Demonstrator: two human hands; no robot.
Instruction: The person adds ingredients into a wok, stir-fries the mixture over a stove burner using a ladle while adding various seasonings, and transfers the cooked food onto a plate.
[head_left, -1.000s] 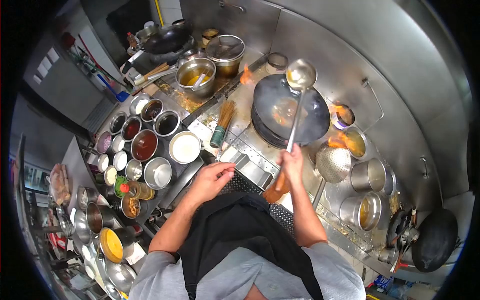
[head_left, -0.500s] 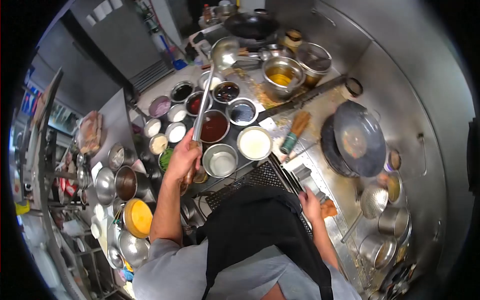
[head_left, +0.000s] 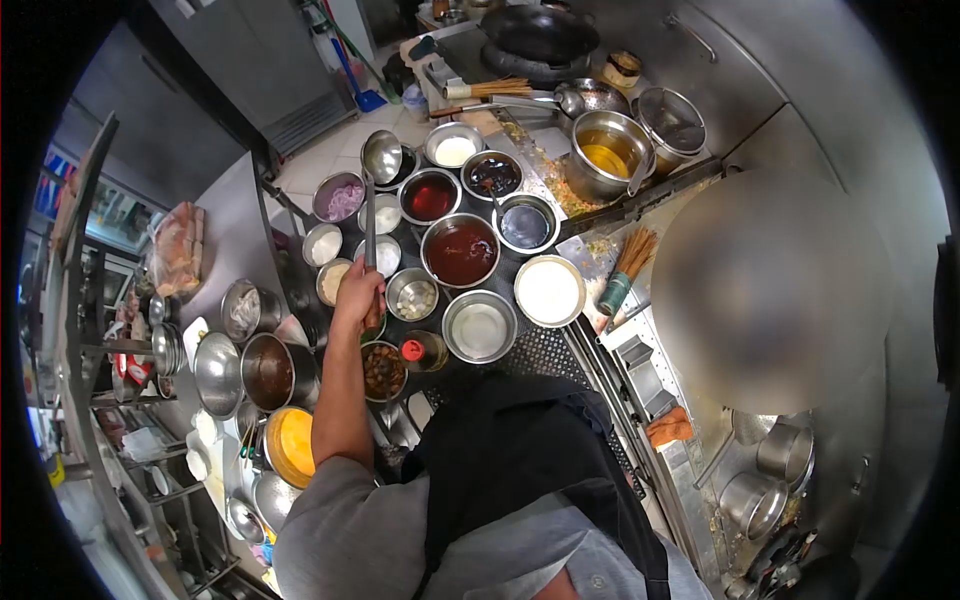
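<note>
My left hand [head_left: 358, 296] is closed around the handle of a long metal ladle [head_left: 370, 240]. The ladle's bowl is at the far end, beside a dark sauce bowl [head_left: 404, 172] that it partly covers. Around the handle are a bowl of chopped onion [head_left: 340, 198], a red liquid bowl [head_left: 430, 195] and small bowls of white powder [head_left: 323, 244]. A larger bowl of red-brown sauce [head_left: 460, 250] sits right of the hand. Below the hand are a bowl of brown pieces [head_left: 383, 372] and a red-capped bottle [head_left: 424, 352]. My right hand is not visible.
A large blurred patch [head_left: 770, 290] hides the right side of the stove. Nearby are a bamboo brush [head_left: 628, 270], a pot of yellow oil [head_left: 608, 155], an orange cloth [head_left: 669, 427] and metal pots [head_left: 785, 452]. A yellow liquid container [head_left: 290, 447] stands left of my arm.
My left hand has lowered the ladle leftward, its bowl now among the seasoning bowls. My right hand has left the view. The wok on the right is now hidden by blur.
</note>
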